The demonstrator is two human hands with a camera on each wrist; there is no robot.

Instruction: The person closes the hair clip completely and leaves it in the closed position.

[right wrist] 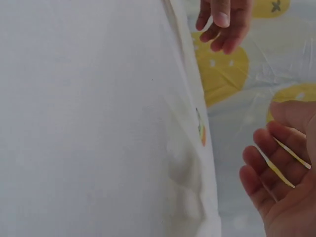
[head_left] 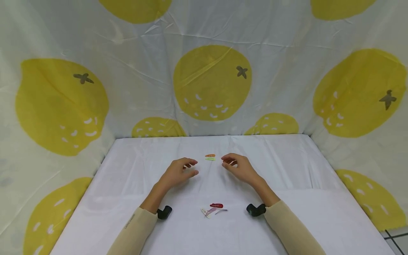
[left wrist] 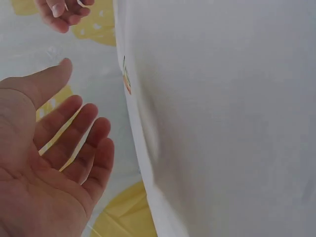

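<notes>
Got a small pile of hair clips (head_left: 210, 211) nearest, with a red clip (head_left: 216, 205) crosswise on its far side; past that, see left hand (head_left: 178, 172) and right hand (head_left: 241, 168) hovering, fingers released, loosely bent, gripping nothing; looks like a pause between grabs, probably calling for a low fingertip pinch; farthest, spot green clip (head_left: 210, 159) then orange clip (head_left: 210, 155) between both hands, long axes left-right, with the orange tip apparently aimed left; can't tell for the green.

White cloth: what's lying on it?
An orange clip and a green clip; nearer the camera, a red clip and some paler pieces. What the sleeves cover can't be seen.
</notes>
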